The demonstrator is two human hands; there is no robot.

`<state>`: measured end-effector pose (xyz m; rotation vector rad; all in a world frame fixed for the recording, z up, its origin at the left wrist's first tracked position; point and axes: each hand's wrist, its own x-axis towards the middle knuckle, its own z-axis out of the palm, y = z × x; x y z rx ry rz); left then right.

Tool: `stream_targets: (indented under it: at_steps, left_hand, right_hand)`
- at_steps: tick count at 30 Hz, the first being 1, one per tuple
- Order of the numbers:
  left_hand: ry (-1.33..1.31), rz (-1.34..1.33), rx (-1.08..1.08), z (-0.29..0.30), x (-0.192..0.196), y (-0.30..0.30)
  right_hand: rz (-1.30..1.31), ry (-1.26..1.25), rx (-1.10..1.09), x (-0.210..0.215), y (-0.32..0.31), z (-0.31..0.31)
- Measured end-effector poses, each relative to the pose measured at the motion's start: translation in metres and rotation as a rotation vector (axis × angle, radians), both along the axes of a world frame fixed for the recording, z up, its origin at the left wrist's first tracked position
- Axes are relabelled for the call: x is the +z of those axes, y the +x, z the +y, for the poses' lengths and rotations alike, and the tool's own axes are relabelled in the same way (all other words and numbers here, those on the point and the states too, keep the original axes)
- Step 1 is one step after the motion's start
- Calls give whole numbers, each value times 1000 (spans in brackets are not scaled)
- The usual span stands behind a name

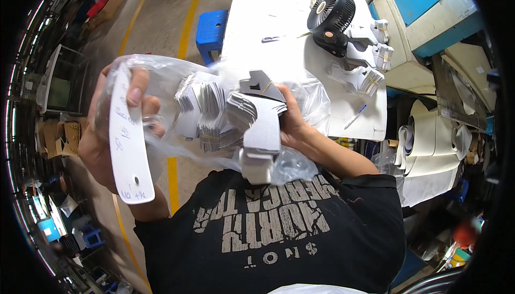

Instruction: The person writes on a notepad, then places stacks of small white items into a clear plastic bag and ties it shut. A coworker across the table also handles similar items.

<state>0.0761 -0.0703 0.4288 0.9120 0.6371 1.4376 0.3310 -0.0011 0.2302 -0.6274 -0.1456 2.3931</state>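
Note:
My left hand (95, 146) is closed on a long, slightly curved white strip (131, 154) with handwriting and a small hole near its lower end. Its thumb presses the strip's face, and clear plastic bag (161, 64) film gathers around these fingers. Inside the bag lie stacks of grey-white cut pieces (212, 109), bound with rubber bands. My right hand (294, 119) grips a banded bundle of angular white and grey cut pieces (263, 125) from its right side, in front of the bag. Most of its fingers are hidden behind the bundle.
A white table (279, 4) carries a black fan (332, 17), several banded bundles (365, 76), a blue pen (355, 117) and a small cutter (272, 39). A blue stool (212, 30) stands at its left edge. White sheets (432, 149) hang at the right.

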Motion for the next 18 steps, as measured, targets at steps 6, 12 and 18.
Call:
stream_targets:
  at_steps: [6, 12, 18]
  left_hand:
    - [-22, 95, 83, -3, 3, 27]
    - [-3, 33, 41, -1, 3, 9]
    - [-129, -223, -427, 10, -9, -69]
  right_hand:
    - [-315, 315, -151, -57, -13, 21]
    - [-1452, 971, 286, -58, 15, 41]
    - [-735, 1470, 1191, 69, 79, 3]
